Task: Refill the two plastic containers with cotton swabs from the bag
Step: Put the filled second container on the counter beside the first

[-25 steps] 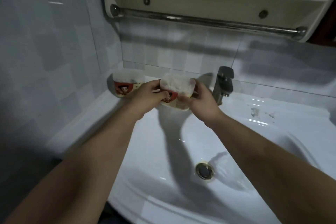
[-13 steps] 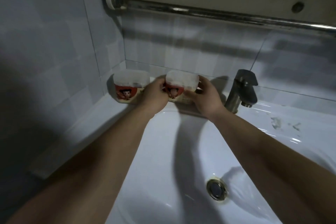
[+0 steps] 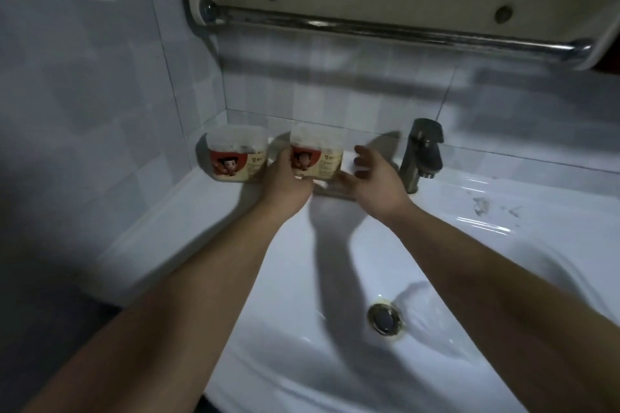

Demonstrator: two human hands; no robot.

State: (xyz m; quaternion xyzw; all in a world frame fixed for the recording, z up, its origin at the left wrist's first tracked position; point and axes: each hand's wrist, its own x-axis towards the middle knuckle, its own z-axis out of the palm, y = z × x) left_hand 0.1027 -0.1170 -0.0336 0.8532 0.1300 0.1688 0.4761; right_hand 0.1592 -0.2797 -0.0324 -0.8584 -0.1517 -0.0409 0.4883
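Container [image 3: 317, 157] on ledge [image 3: 188, 198] (rear), left hand [image 3: 285, 181] holding

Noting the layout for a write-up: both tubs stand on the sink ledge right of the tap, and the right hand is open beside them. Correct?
Not quite. The head view shows the corner tub and the second tub on the sink ledge left of the tap, not right of it. The right hand is open beside them, as you said.
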